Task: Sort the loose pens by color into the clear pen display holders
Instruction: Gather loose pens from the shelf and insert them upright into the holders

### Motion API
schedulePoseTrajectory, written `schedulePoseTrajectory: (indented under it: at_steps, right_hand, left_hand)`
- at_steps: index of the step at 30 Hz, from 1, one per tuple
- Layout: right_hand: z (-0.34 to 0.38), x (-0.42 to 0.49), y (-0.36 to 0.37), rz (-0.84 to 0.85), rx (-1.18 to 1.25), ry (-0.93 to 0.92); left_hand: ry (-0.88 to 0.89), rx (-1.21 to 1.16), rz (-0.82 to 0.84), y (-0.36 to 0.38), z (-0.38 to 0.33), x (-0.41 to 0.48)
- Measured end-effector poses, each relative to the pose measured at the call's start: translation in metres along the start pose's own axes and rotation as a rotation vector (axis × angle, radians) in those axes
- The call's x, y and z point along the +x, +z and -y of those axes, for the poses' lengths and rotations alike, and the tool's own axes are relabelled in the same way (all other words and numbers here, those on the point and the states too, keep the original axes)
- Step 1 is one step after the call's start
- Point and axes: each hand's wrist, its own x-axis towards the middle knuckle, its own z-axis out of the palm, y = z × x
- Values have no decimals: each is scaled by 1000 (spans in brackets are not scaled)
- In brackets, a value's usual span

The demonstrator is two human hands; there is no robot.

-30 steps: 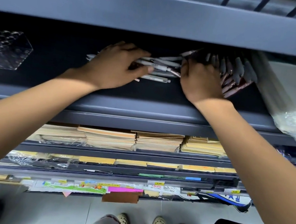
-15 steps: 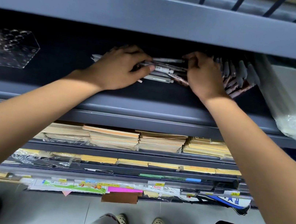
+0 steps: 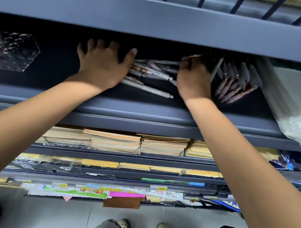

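Head view: your left hand (image 3: pixel 102 65) lies spread on the loose pens (image 3: pixel 152 73), your right hand (image 3: pixel 194 79) pinches one; likely light, stiff, slippery, so grip mid-barrel

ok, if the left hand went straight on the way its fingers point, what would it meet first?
Probably nothing before the shelf's dark back, though depth is unclear. The left hand is open, fingers pointing into bare shadow. The loose pens lie off its thumb side, the clear pen holder off the other.
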Motion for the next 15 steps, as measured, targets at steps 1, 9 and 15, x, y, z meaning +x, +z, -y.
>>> schedulePoseTrajectory:
  at_steps: [1, 9, 15]
  right_hand:
    - [1, 1, 4, 0, -17, 7]
    - [3, 9, 18, 2, 83, -61]
    - [1, 14, 21, 66, 154, -135]
  left_hand:
    - [-59, -38, 58, 0, 3, 1]
    - [-67, -116, 84, 4, -19, -10]
    - [-37, -140, 48, 5, -24, -14]
